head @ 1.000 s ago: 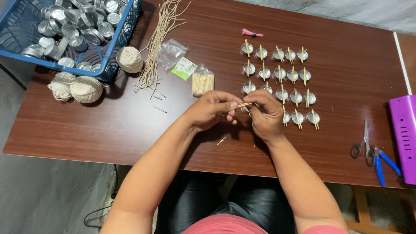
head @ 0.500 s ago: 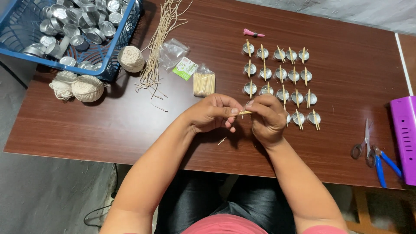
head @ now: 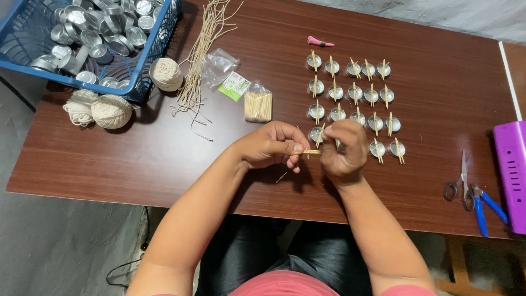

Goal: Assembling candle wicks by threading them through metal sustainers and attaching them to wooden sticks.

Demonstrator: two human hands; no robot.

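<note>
**Presently: small sticks being fitted over metal cups, rows nearly filled**

Item 1. A thin pair of wooden sticks [head: 312, 152] is pinched at one end by the left hand [head: 271, 147] and at the other by the right hand [head: 344, 151], held level just above the tabletop [head: 137, 164]; fingers of both hands are pressed together on it.

Item 2. Rows of small metal cups [head: 356, 96] are laid out beyond the hands, most already crossed by sticks; these are judged finished. One cup [head: 316, 133], just behind the hands, is partly hidden.

Item 3. Stock judged unused: a blue basket [head: 33, 66] of empty cups, a bag of sticks [head: 258, 104], loose wick strands [head: 200, 49], twine balls [head: 111, 111].

Item 4. Scissors [head: 460, 183], blue-handled pliers [head: 485, 208] and a purple box [head: 512, 170] are kept at the right edge, untouched.
</note>
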